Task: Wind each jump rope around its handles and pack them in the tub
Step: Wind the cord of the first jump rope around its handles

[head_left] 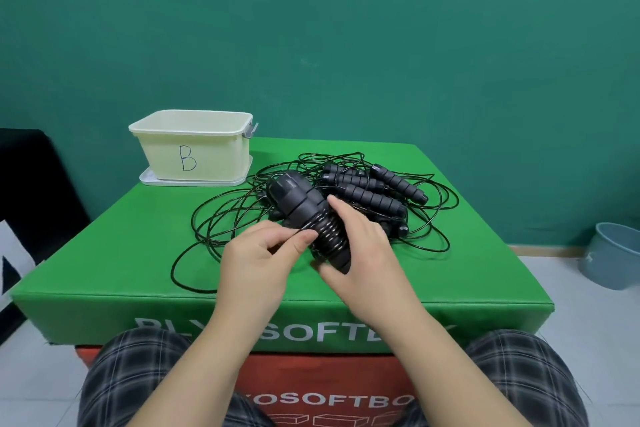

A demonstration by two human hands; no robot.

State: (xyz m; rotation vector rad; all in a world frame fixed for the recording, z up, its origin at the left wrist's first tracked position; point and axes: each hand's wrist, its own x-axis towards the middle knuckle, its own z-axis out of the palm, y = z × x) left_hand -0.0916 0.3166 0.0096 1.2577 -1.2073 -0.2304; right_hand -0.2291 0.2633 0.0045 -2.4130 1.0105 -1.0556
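Right now my right hand (360,243) grips a pair of black handles (304,208) held together, cord already coiled around their lower part, while my left hand (263,250) pinches the black cord (207,218) against them between thumb and forefinger. Both hands hover over the green worktop (485,270). Behind them lies a tangled heap of other jump ropes (374,184). To the far left corner stands the cream tub (194,149) marked B, on its lid (152,179)
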